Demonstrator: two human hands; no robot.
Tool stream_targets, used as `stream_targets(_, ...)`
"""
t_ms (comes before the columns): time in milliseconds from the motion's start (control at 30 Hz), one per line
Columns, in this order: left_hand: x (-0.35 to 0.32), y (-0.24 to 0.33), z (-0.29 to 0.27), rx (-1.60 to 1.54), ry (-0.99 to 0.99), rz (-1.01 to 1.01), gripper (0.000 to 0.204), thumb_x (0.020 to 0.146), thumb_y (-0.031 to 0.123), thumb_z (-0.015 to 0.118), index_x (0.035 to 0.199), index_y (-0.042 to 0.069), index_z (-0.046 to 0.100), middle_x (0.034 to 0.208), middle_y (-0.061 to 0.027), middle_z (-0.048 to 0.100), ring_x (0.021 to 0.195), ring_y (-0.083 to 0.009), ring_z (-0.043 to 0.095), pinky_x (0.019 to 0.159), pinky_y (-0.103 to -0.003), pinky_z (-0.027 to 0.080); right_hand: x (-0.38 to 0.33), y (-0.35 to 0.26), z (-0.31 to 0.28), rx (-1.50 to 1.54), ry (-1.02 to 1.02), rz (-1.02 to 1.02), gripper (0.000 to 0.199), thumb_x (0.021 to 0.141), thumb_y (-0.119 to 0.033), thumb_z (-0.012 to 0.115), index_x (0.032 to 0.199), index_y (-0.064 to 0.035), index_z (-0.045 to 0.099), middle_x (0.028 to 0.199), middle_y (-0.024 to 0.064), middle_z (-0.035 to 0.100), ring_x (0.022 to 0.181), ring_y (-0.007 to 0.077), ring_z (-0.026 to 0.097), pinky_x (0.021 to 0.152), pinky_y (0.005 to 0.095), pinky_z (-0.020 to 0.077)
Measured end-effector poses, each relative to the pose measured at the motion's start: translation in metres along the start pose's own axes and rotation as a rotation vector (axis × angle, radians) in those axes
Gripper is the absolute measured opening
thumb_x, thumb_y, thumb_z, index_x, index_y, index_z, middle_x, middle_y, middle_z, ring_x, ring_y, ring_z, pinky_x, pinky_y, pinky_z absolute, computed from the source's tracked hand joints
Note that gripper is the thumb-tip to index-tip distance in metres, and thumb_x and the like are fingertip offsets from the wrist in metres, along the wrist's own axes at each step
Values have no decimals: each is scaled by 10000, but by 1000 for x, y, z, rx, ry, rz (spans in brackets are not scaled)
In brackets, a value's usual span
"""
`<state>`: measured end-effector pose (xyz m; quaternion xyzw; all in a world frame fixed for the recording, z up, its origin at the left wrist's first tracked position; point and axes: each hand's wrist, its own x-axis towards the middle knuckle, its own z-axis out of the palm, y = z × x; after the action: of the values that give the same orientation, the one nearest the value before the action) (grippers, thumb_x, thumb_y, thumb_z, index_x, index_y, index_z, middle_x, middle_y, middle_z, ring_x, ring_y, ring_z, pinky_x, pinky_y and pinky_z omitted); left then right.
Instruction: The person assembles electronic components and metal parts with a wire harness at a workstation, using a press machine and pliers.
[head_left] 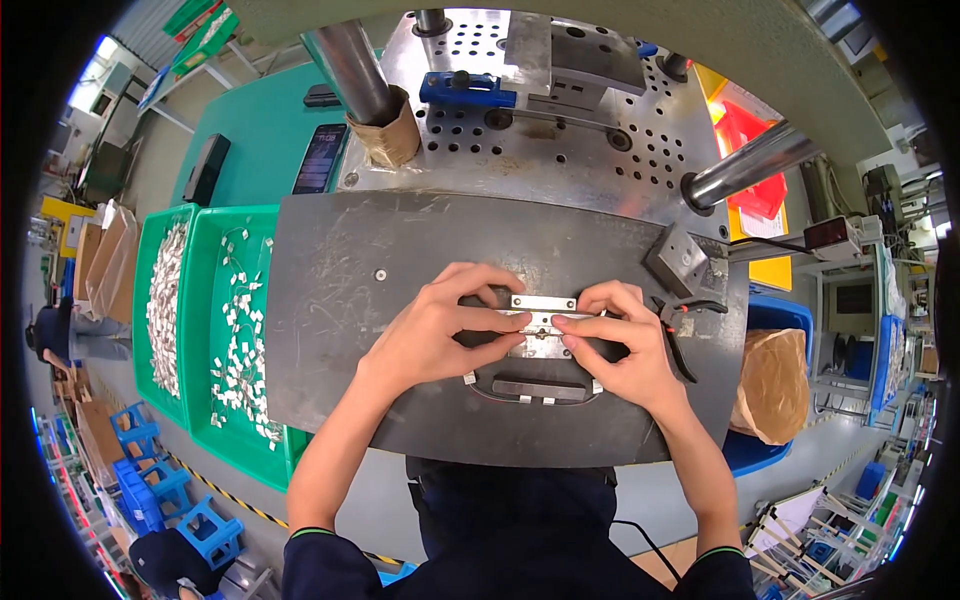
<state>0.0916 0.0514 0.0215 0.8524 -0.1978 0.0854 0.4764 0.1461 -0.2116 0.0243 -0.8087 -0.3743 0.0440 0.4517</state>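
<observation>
Centrally in the head view, a small metal fixture (543, 346) sits on the dark work plate (335, 310), with both of the person's hands closing in on it from the sides. The left hand (432, 335) has its thumb and forefinger nearly together at the fixture's left part, the other fingers curled above; the right hand (632, 348) mirrors it, index fingertip and thumb touching the fixture's middle and right. Whether either pinches a small piece there cannot be told, since the fingertips cover the spot.

Just below the fixture lies a dark bar (540, 389), and a thin cable with white connectors (548, 401) bends around its lower side. Near the right hand are dark-handled cutters (682, 345) and, above them, a metal block (677, 262).

Left of the plate stand two green trays side by side. The outer tray (141, 320) holds a dense heap of small white pieces (166, 310); the inner tray (206, 330) holds white connectors on short wires (240, 370), loosely scattered, thicker toward the near end. To the right, a blue bin (783, 309) contains a crumpled brown paper bag (775, 385). Farther up, a red bin (752, 150) shows behind a steel column (750, 165).
</observation>
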Motion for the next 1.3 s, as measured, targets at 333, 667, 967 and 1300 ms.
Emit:
stream_targets(333, 3, 9, -1, -263, -94, -241, 332, 863, -43, 741, 1172, 76, 759, 1229, -65, 662, 745, -105, 601, 656, -262, 511, 1, -6, 3, 5, 5, 84, 340, 818, -10, 786, 1149, -89, 790, 1051, 38, 618, 752, 134, 538, 806, 292, 435)
stream_targets(667, 3, 12, 2, -326, -67, -276, 373, 856, -107, 676, 1174, 79, 733, 1185, -20, 584, 688, -68, 495, 574, -257, 391, 0, -9, 11, -181, 31, -215, 412, 761, -80, 816, 1161, -177, 792, 1249, 52, 618, 1117, 263, 584, 976, 405, 393)
stream_targets(967, 1, 8, 8, -333, -7, -235, 377, 812, -101, 692, 1129, 93, 753, 1171, 13, 563, 616, -42, 357, 562, -232, 313, -3, -6, 16, -197, -9, -249, 421, 732, -79, 813, 1141, -181, 812, 1290, 80, 642, 1172, 309, 604, 1008, 468, 398)
stream_targets(1300, 0, 5, 9, -234, -35, -164, 334, 824, -62, 695, 1125, 76, 741, 1189, -22, 607, 623, -68, 483, 564, -234, 413, -2, -10, 18, -226, 6, -277, 379, 745, -76, 813, 1112, -170, 813, 1288, 50, 653, 1190, 283, 588, 1015, 452, 395)
